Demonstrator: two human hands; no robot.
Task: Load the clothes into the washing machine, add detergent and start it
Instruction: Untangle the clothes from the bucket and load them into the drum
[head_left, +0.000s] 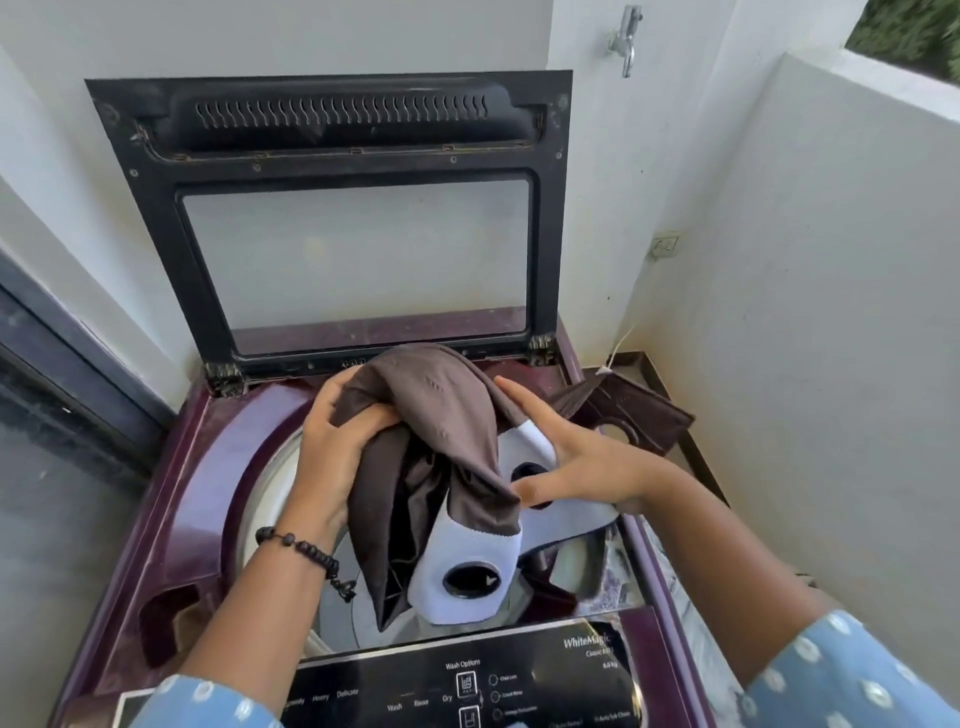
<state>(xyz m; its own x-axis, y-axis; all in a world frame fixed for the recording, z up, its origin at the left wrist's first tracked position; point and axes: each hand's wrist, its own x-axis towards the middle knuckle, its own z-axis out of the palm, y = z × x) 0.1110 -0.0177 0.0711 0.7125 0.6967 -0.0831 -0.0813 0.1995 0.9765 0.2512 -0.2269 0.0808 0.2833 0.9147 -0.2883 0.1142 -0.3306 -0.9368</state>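
A brown garment (441, 415) with white eyelet bands hangs bunched over the open drum (270, 483) of a maroon top-loading washing machine (208, 467). My left hand (332, 447) grips the brown cloth from the left, fingers curled into the fabric. From the right, my right hand (566, 457) touches the garment with its fingers spread out straight and the thumb by a white band. The lid (337, 218) stands raised against the wall. No detergent is in view.
The black control panel (467, 686) lies along the machine's near edge. White walls close in on both sides. A tap (626, 39) and a wall socket (665, 244) sit at the right. A dark mat (644, 415) lies behind the machine's right corner.
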